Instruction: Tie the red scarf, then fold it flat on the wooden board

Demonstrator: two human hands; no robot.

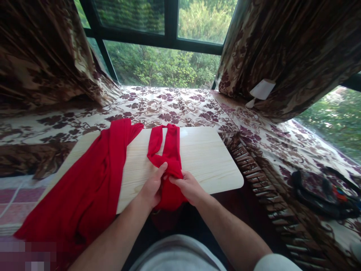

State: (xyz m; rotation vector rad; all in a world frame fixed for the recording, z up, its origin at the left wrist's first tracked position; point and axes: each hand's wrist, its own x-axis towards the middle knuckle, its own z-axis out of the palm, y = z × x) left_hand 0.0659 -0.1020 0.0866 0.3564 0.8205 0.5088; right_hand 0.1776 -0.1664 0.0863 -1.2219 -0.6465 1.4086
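A narrow red garment (168, 150) lies along the middle of a light wooden board (203, 158), its far end split into two strips, its near end hanging over the front edge. My left hand (152, 186) grips the cloth from the left, thumb on top. From the right, my right hand (188, 186) pinches the same cloth. Both hands sit at the board's near edge, almost touching. A larger red cloth (90, 188) drapes across the board's left part and falls toward me.
The board rests on a floral brown-and-cream cushioned bay seat (175, 105). Patterned curtains (282, 49) hang left and right of a window (163, 64) with trees outside. A dark bag-like item (318, 195) lies on the seat at the right.
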